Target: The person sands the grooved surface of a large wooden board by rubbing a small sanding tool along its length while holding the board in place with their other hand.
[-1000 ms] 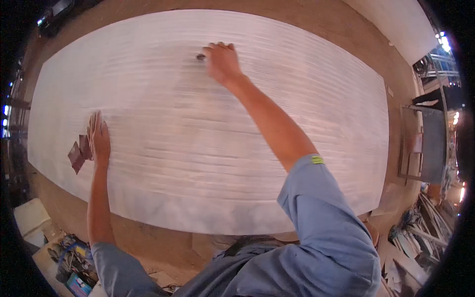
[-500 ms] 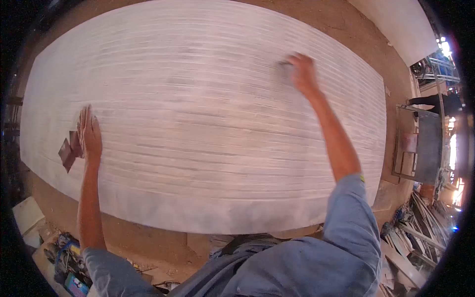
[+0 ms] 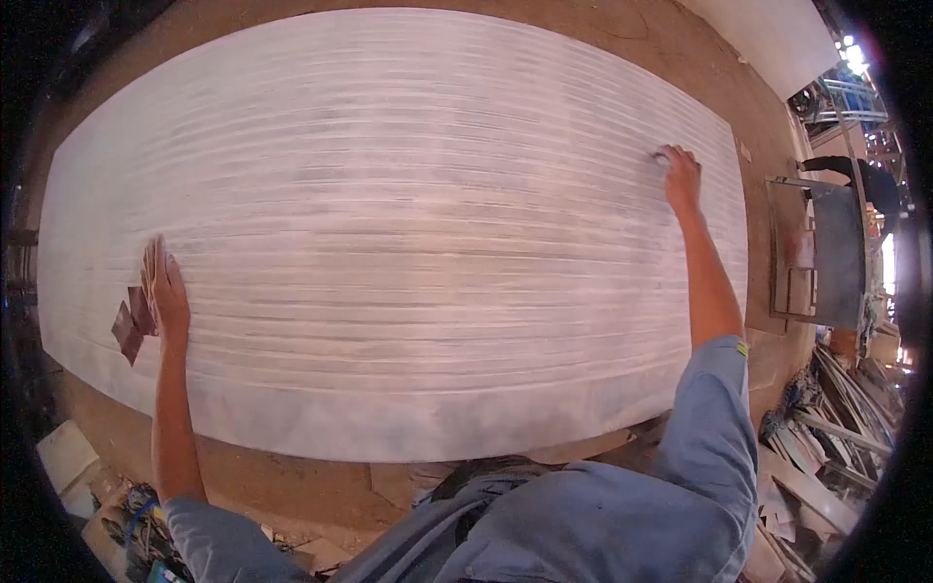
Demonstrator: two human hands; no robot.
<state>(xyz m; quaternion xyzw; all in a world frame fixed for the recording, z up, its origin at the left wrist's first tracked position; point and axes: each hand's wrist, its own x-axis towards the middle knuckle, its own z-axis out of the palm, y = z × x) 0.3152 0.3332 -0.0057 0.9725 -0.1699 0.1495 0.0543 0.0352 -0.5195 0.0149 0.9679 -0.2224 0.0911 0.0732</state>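
A large white panel (image 3: 418,291) with long ridges or streaks stretches out in front of me. My left hand (image 3: 167,291) lies flat near its left end, fingers extended. Beside it are two reddish-brown pieces of sandpaper (image 3: 126,333), partly overlapping and touching or close to the fingers. Toward the right end of the panel, my right hand (image 3: 683,180) is closed on a small dark piece (image 3: 661,155) that looks like sandpaper, pressed to the surface. The hand covers most of that piece.
At the right stands a metal-framed table (image 3: 838,255), with a person (image 3: 875,189) bending behind it. Scrap boards (image 3: 826,437) are piled at lower right, and assorted clutter (image 3: 136,530) sits at lower left. Another pale board (image 3: 777,39) lies at upper right.
My right hand has moved right and slightly down across the panel with the dark piece. My left hand stays beside the sandpaper; the whole view has shifted a little.
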